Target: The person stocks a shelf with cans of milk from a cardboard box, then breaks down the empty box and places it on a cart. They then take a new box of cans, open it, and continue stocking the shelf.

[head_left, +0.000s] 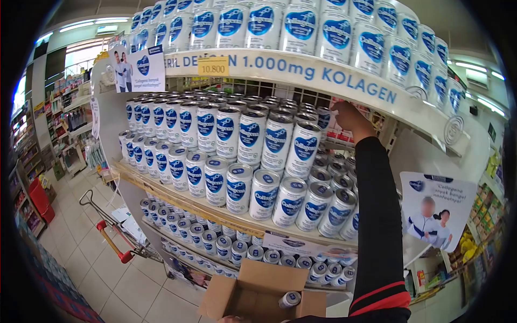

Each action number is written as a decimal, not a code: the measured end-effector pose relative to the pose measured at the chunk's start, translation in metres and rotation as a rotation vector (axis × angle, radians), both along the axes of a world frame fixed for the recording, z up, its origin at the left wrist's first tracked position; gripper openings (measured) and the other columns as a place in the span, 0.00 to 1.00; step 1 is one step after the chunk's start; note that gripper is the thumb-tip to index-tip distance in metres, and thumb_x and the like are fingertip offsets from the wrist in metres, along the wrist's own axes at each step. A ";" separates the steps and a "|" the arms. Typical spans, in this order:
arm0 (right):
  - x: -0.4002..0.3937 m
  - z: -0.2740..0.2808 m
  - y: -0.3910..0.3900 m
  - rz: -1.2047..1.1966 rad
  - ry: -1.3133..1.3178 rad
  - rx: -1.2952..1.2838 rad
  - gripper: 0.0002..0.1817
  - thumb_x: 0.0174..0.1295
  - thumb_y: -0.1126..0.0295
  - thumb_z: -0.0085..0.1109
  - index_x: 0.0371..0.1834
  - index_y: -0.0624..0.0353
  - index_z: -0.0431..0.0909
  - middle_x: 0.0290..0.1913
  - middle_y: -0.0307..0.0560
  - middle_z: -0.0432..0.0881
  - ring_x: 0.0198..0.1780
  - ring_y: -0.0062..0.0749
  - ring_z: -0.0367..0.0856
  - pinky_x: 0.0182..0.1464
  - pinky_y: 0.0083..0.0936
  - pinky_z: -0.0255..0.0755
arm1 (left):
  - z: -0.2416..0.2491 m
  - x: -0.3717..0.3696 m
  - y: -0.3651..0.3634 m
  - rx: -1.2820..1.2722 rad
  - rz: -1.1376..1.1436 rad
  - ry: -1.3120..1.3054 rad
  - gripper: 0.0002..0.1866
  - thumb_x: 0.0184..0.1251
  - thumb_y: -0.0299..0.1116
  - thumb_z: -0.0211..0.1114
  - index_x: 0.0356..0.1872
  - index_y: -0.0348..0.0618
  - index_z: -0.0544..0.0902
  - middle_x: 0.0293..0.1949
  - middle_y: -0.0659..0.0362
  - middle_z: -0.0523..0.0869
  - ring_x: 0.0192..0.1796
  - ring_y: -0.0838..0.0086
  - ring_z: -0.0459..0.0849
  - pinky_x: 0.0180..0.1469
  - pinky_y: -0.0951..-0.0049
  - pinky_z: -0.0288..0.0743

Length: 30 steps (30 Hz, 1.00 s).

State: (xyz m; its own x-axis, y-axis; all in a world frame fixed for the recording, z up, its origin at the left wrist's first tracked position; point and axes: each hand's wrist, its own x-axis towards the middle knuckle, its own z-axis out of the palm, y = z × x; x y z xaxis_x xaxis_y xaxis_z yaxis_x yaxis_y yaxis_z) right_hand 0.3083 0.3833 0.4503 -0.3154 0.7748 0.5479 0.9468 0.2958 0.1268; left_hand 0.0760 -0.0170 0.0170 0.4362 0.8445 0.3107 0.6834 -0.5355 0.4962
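Note:
My right hand (351, 121) reaches deep into the middle shelf, its fingers closed at the side of a white and blue Collagena drink can (324, 117) in the upper layer. Part of that can is hidden by the cans in front, and the fingertips are partly out of sight. At the bottom edge, only a sliver of my left hand (232, 319) shows by the open cardboard box (272, 275); its fingers cannot be made out. One can (290, 300) lies tilted inside the box. Two layers of the same cans (264, 195) fill much of the shelf.
Above hangs a shelf edge with blue lettering (318, 71) and a yellow price tag (213, 67), with more cans on top. Lower cans (223, 246) stand beneath. A promotional card (435, 212) sticks out at right. A trolley with a red handle (113, 242) stands left.

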 end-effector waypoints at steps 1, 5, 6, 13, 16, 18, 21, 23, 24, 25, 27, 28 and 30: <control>-0.004 0.001 -0.018 0.025 0.014 -0.043 0.17 0.50 0.76 0.54 0.46 0.56 0.73 0.52 0.53 0.70 0.54 0.43 0.68 0.54 0.31 0.64 | 0.022 0.000 0.001 -0.009 -0.114 0.247 0.13 0.50 0.42 0.51 0.34 0.56 0.81 0.33 0.65 0.80 0.37 0.71 0.78 0.37 0.68 0.72; 0.000 -0.016 -0.064 0.188 0.062 0.023 0.17 0.49 0.79 0.54 0.45 0.58 0.73 0.48 0.54 0.71 0.51 0.46 0.70 0.51 0.30 0.65 | 0.002 -0.001 0.000 0.013 -0.154 0.256 0.12 0.48 0.43 0.53 0.32 0.54 0.81 0.31 0.64 0.80 0.35 0.70 0.79 0.35 0.67 0.72; 0.000 -0.019 -0.079 0.283 0.043 0.089 0.17 0.49 0.78 0.54 0.44 0.59 0.73 0.47 0.54 0.71 0.49 0.47 0.70 0.50 0.30 0.65 | -0.002 -0.002 0.000 0.053 -0.148 0.223 0.12 0.47 0.43 0.54 0.30 0.54 0.81 0.29 0.64 0.80 0.34 0.70 0.79 0.34 0.67 0.73; -0.018 -0.071 -0.237 0.609 0.091 0.241 0.12 0.49 0.74 0.54 0.39 0.60 0.72 0.42 0.50 0.72 0.43 0.45 0.73 0.42 0.33 0.68 | 0.026 -0.002 -0.006 0.230 -0.132 0.348 0.12 0.45 0.49 0.61 0.21 0.55 0.74 0.21 0.68 0.72 0.26 0.75 0.77 0.26 0.73 0.71; -0.029 -0.116 -0.297 0.653 0.151 0.137 0.11 0.50 0.76 0.54 0.38 0.58 0.73 0.41 0.48 0.74 0.44 0.45 0.72 0.44 0.30 0.67 | 0.023 -0.001 -0.004 0.277 -0.125 0.298 0.12 0.45 0.49 0.62 0.21 0.55 0.76 0.21 0.68 0.74 0.26 0.75 0.77 0.26 0.74 0.70; -0.034 -0.157 -0.325 0.613 0.143 -0.081 0.08 0.51 0.73 0.54 0.35 0.57 0.73 0.38 0.46 0.75 0.41 0.43 0.73 0.40 0.30 0.68 | 0.021 -0.002 -0.006 0.252 -0.124 0.295 0.12 0.45 0.49 0.62 0.21 0.54 0.76 0.21 0.68 0.74 0.26 0.75 0.77 0.26 0.75 0.71; -0.036 -0.225 -0.338 0.401 0.168 -0.542 0.09 0.50 0.67 0.56 0.32 0.57 0.73 0.35 0.46 0.75 0.38 0.42 0.74 0.37 0.33 0.68 | 0.018 -0.005 -0.009 0.257 -0.110 0.289 0.13 0.46 0.50 0.61 0.22 0.54 0.77 0.21 0.67 0.75 0.26 0.75 0.78 0.26 0.75 0.71; -0.028 -0.283 -0.324 0.263 0.142 -0.754 0.13 0.48 0.64 0.58 0.33 0.58 0.72 0.35 0.48 0.75 0.38 0.43 0.74 0.37 0.34 0.68 | 0.021 -0.006 -0.012 0.264 -0.114 0.307 0.14 0.46 0.52 0.61 0.22 0.53 0.77 0.21 0.67 0.76 0.26 0.74 0.78 0.26 0.74 0.72; -0.021 -0.315 -0.315 0.214 0.120 -0.788 0.15 0.47 0.63 0.59 0.35 0.58 0.71 0.36 0.49 0.75 0.39 0.44 0.74 0.38 0.34 0.69 | 0.020 -0.006 -0.012 0.272 -0.117 0.312 0.14 0.46 0.52 0.61 0.22 0.53 0.77 0.21 0.67 0.76 0.26 0.74 0.78 0.26 0.74 0.72; -0.018 -0.337 -0.313 0.211 0.127 -0.779 0.15 0.47 0.63 0.59 0.35 0.58 0.71 0.36 0.49 0.75 0.39 0.44 0.74 0.38 0.34 0.69 | 0.019 -0.006 -0.011 0.267 -0.124 0.303 0.15 0.47 0.52 0.61 0.22 0.53 0.77 0.22 0.66 0.76 0.26 0.74 0.78 0.26 0.74 0.72; -0.017 -0.371 -0.313 -0.048 0.149 -0.646 0.18 0.46 0.62 0.60 0.39 0.58 0.70 0.40 0.54 0.73 0.40 0.47 0.74 0.40 0.35 0.70 | 0.020 -0.006 -0.011 0.269 -0.134 0.297 0.16 0.47 0.53 0.60 0.23 0.52 0.77 0.22 0.66 0.76 0.26 0.73 0.79 0.27 0.74 0.72; -0.018 -0.384 -0.312 -0.050 0.154 -0.641 0.18 0.46 0.62 0.60 0.39 0.58 0.70 0.40 0.54 0.73 0.40 0.47 0.74 0.40 0.35 0.70 | 0.021 -0.005 -0.011 0.246 -0.129 0.300 0.16 0.47 0.53 0.60 0.23 0.52 0.78 0.22 0.65 0.76 0.27 0.73 0.79 0.27 0.74 0.72; -0.026 -0.399 -0.312 -0.168 0.223 -0.522 0.22 0.45 0.61 0.62 0.41 0.61 0.68 0.44 0.59 0.69 0.41 0.52 0.73 0.41 0.38 0.70 | 0.022 -0.006 -0.009 0.225 -0.127 0.306 0.17 0.47 0.54 0.60 0.23 0.51 0.78 0.23 0.65 0.77 0.28 0.72 0.79 0.28 0.73 0.73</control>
State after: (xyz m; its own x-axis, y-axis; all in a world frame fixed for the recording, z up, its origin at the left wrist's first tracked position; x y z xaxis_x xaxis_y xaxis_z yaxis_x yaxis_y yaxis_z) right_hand 0.2824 0.0708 0.0509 -0.0861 0.9890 0.1200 0.9731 0.1093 -0.2028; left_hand 0.0703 -0.0265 0.0389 0.6335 0.7039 0.3212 0.7031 -0.6970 0.1408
